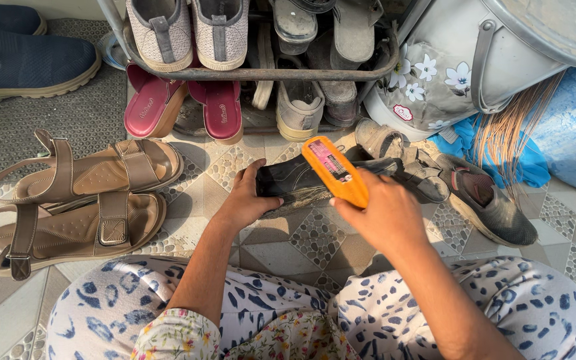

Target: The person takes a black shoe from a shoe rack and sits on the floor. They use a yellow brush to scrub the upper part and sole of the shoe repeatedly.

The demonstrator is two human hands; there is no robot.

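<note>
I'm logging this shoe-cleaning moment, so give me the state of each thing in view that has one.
Black shoe: lifted, gripped by left hand.
Orange brush: held in right hand, resting on the shoe.
Brown sandals: on the floor, straps buckled.
Pink slippers: under the rack.
Shoe rack: loaded.

A home entryway: a metal shoe rack [261, 70] packed with footwear, sandals [81, 200] on patterned floor tiles [315, 237], doormat [55, 120].
</note>
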